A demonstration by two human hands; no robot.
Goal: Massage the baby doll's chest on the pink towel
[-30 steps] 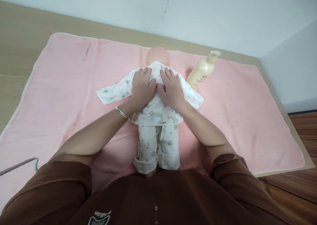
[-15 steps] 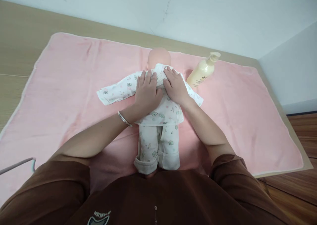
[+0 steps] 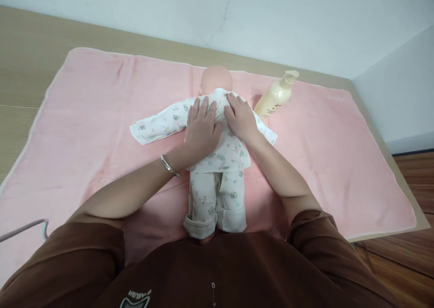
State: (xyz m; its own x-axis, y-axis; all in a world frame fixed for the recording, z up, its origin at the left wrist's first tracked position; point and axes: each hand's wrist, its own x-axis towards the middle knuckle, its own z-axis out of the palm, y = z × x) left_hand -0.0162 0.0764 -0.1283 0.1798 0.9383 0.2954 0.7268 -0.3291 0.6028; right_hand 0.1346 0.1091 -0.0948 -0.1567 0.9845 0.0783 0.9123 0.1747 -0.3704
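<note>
"Where is the doll [image 3: 222,161]?"

"On a pink blanket [image 3: 325,159], directly beneath both hands, its bald head [image 3: 216,80] just beyond them, its face not visible."

"How might it handle?"

"Probably light: soft, shifting cloth over a firmer body. Its torso, supported from both sides, looks the surest hold; the loose sleeves would likely slip."

"And the hands?"

"Left hand [image 3: 203,129] and right hand [image 3: 241,120] rest palms down on the patterned shirt [image 3: 233,150], slightly apart, fingers extended forward, clamped on nothing. Both forearms angle inward."
</note>
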